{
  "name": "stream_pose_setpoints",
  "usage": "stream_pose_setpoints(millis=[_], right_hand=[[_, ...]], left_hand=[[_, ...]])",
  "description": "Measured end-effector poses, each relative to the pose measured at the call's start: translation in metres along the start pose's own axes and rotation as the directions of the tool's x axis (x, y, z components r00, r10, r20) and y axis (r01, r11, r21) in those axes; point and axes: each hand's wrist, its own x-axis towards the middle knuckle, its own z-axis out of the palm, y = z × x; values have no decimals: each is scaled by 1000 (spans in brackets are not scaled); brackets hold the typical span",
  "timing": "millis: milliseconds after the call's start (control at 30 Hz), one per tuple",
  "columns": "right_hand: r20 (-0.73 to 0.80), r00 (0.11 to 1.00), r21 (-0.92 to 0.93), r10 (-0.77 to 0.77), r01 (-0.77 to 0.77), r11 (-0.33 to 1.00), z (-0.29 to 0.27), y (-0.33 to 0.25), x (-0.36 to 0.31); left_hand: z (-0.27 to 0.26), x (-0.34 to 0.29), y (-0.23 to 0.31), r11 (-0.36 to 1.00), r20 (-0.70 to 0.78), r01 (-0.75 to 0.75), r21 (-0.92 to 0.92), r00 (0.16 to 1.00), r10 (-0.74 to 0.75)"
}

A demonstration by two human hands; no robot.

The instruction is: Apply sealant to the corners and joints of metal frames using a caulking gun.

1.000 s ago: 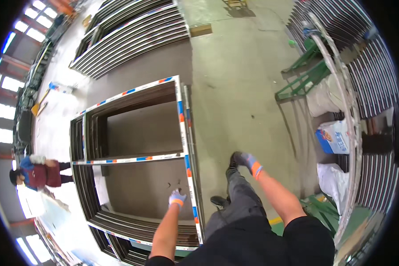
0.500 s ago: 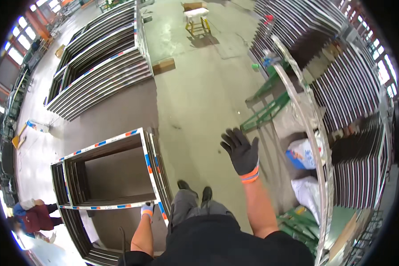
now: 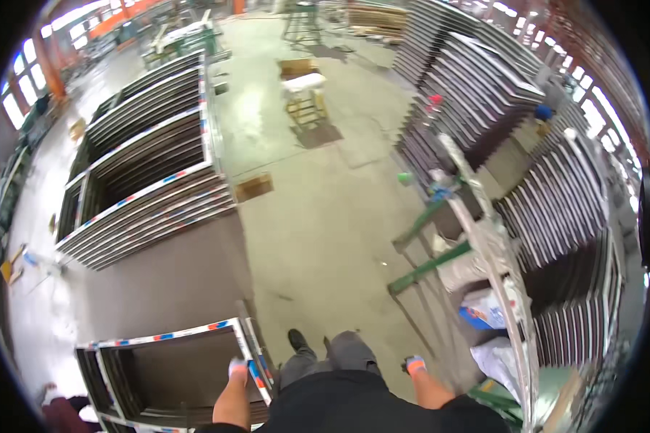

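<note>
My left hand [image 3: 238,369], in a dark glove with an orange cuff, is beside the right rail of a white-edged rectangular frame [image 3: 167,336] with blue and red marks. Its fingers are foreshortened and hidden, so whether it touches or grips the rail is unclear. More frames stand stacked behind that one. Low at my right side hangs my gloved right hand [image 3: 414,365], apart from the green stand and the wrapped rack. Only a small part of its dark fingers shows, and I cannot make out anything in it.
Ahead on the left stands another stack of frames [image 3: 141,193], with a cardboard box [image 3: 254,187] by its corner. A yellow stool [image 3: 305,101] is farther ahead. On the right are a green stand [image 3: 432,268], a wrapped rack [image 3: 487,252] and dark profiles [image 3: 556,209]. Someone in maroon [image 3: 66,416] is lower left.
My view has tilted up toward the far floor. The right hand, spread out in front before, has dropped to my side. My left hand has moved from the frame's crossbar along its right rail.
</note>
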Motion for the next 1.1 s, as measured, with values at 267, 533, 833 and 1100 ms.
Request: stream_pose_setpoints(millis=[267, 533, 833, 1100], right_hand=[[275, 953, 835, 128, -303, 459, -56, -86, 84], [263, 935, 793, 240, -351, 498, -252, -220, 304], [-427, 898, 543, -109, 351, 763, -571, -436, 547], [-337, 942, 703, 8, 246, 667, -731, -652, 661]], left_hand=[[-153, 225, 358, 958, -202, -287, -4, 938, 281], [-172, 308, 546, 984, -69, -167, 63, 983, 171], [-116, 383, 557, 959, 88, 227, 173, 966, -244], [-154, 605, 750, 766, 303, 497, -407, 865, -400]])
